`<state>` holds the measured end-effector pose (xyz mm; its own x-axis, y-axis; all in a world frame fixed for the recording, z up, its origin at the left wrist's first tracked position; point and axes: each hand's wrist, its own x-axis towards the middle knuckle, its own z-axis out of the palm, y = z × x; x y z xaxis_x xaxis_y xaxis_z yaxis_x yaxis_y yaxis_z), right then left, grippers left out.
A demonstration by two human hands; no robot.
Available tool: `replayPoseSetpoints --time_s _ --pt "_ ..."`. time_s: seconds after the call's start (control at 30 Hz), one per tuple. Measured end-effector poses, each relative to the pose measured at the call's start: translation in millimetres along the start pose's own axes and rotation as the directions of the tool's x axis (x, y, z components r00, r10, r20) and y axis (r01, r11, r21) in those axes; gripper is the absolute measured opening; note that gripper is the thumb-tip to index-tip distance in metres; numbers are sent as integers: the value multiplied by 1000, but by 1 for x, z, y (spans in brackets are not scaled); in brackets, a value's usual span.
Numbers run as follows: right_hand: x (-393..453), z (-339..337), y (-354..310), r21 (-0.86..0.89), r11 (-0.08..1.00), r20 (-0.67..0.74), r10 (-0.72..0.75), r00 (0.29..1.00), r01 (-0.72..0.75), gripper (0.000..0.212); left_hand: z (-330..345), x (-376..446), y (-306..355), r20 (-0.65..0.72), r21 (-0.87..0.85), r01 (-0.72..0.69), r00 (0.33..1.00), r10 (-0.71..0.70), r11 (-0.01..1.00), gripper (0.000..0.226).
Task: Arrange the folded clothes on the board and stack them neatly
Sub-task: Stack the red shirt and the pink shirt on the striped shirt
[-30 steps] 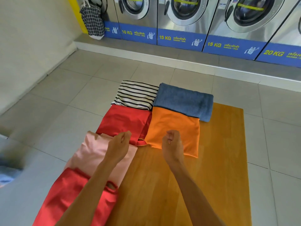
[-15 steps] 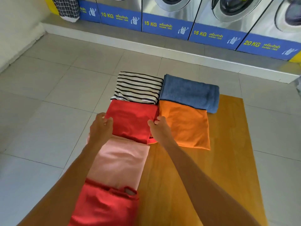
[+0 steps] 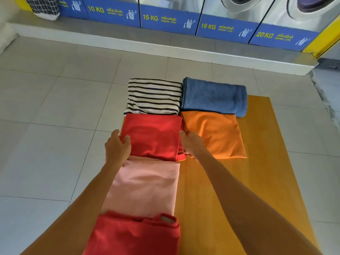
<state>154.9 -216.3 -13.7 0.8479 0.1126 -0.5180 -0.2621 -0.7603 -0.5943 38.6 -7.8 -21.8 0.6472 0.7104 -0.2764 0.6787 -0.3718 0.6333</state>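
I'm seeing a wooden board (image 3: 257,181) lying on grey floor tiles (image 3: 46,144) before washing machines (image 3: 228,32). My left hand (image 3: 117,148) and right hand (image 3: 192,143) are gripping the folded red cloth (image 3: 153,137) by its sides, squarish, in the left column.

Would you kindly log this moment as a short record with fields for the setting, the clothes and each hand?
setting: wooden board on a tiled floor, washing machines behind
far row: striped garment beside blue towel
second row: red garment beside orange garment
near column: pink garment, then another red garment
left hand: grips the left edge of the second-row red garment
right hand: grips its right edge
stacking: pieces lie side by side, none stacked yet
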Motion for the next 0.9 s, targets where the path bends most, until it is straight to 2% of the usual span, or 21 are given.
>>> replayPoseSetpoints --time_s 0.1,0.23,0.37,0.43,0.53,0.67,0.73,0.83,0.9 --pt "0 -7 -7 18 998 81 55 995 -57 55 0 3 4 -6 -16 27 1000 -28 999 51" --pt "5 6 -11 27 999 92 16 996 -18 61 -1 12 3 14 49 31 999 -32 998 48" --pt "9 22 -17 58 998 117 13 993 -20 52 0 20 2 173 53 115 977 -123 992 58" --pt "10 24 -21 103 995 121 -19 992 6 52 -4 24 5 230 -4 143 963 -138 990 59" --pt "7 16 -22 201 977 84 -96 992 77 47 -15 25 11 239 -166 125 967 -83 978 53" --pt "10 -12 -28 392 904 69 -214 974 171 25 -39 31 30 231 -383 109 973 -18 917 37" --pt "20 -28 -44 424 879 42 -260 965 219 28 -49 42 50 214 -397 73 977 14 915 29" --pt "50 -46 -78 370 886 -53 -279 959 278 39 -56 73 85 175 -404 46 984 28 914 43" --pt "77 -53 -99 301 904 -135 -276 952 305 49 -54 100 106 148 -429 37 988 30 903 42"
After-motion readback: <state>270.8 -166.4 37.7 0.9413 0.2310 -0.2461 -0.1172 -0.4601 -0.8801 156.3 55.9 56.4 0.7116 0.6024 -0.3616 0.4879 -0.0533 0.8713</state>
